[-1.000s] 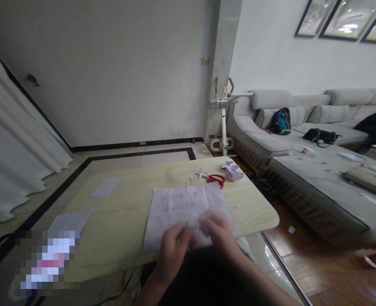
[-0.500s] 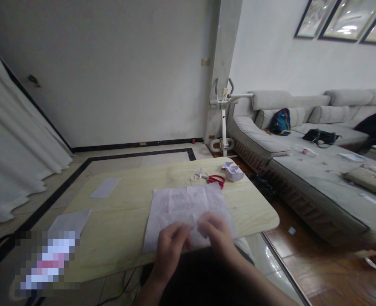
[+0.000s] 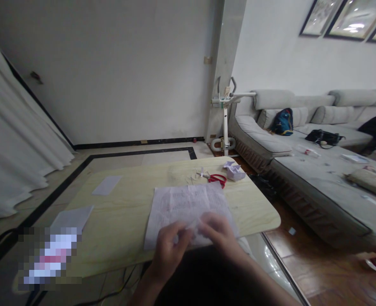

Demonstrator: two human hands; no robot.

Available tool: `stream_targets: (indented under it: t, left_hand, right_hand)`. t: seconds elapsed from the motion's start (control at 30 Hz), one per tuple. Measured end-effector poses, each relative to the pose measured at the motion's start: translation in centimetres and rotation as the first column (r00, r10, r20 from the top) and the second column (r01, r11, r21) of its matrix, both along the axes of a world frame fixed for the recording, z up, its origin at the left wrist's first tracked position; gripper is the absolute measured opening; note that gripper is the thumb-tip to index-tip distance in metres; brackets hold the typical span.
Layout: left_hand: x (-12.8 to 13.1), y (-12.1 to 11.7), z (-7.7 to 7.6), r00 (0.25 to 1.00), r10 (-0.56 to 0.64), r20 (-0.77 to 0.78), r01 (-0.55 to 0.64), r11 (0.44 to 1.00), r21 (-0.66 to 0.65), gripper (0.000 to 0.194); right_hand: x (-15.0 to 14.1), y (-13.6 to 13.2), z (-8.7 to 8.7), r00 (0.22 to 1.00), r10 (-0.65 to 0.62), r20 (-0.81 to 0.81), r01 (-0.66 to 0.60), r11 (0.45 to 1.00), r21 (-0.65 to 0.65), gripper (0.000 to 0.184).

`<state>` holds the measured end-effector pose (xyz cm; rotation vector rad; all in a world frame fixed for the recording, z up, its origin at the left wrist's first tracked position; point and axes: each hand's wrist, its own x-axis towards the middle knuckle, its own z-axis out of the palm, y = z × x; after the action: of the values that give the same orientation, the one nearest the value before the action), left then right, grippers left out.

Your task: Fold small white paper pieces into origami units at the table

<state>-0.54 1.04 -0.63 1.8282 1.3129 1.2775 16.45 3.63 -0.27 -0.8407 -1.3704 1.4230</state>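
A large creased sheet of printed paper (image 3: 181,204) lies on the pale wooden table, and both hands are over its near edge. My left hand (image 3: 172,243) is closed, thumb and fingers pinched together on a small whitish piece of paper (image 3: 192,224). Close beside it, my right hand (image 3: 218,233) has its fingertips drawn together at the other side of that piece; motion blurs them. The piece's shape is hard to make out. Beyond the sheet lie red-handled scissors (image 3: 217,179) with paper scraps (image 3: 192,176) near the blades. A folded paper box (image 3: 235,171) stands to their right.
The wooden table (image 3: 254,208) has rounded corners. On its left side are a white sheet (image 3: 106,185), another sheet (image 3: 73,219) and a pixelated patch (image 3: 50,257). A grey sofa (image 3: 306,178) and a white exercise machine (image 3: 225,123) stand beyond on the right.
The hands have come slightly closer together, and the whitish piece between the fingertips shows more clearly. The whole view has shifted a little; the things on the table stay put.
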Motion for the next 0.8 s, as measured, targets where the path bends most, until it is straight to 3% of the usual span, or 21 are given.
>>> stream_targets:
  t: [0.13, 0.27, 0.67, 0.8]
  left_hand:
    - [-0.3, 0.0, 0.1, 0.997, 0.013, -0.073, -0.003, 0.991, 0.132, 0.021]
    - [0.0, -0.2, 0.9, 0.999, 0.046, -0.002, -0.045, 0.986, 0.160, 0.019]
    - [1.0, -0.5, 0.9, 0.956, 0.160, 0.245, -0.139, 0.985, -0.102, 0.029]
    - [0.9, -0.3, 0.5, 0.922, 0.163, 0.350, -0.107, 0.979, -0.172, 0.030]
  right_hand:
    - [0.0, 0.1, -0.5, 1.000, -0.027, -0.002, 0.027, 1.000, -0.004, 0.028]
    - [0.1, 0.0, -0.6, 0.999, -0.032, 0.004, 0.032, 0.999, -0.007, 0.029]
    - [-0.5, -0.5, -0.5, 0.997, -0.082, 0.008, 0.082, 0.996, 0.024, 0.032]
    - [-0.9, -0.6, -0.2, 0.993, -0.119, 0.000, 0.119, 0.993, 0.018, 0.032]
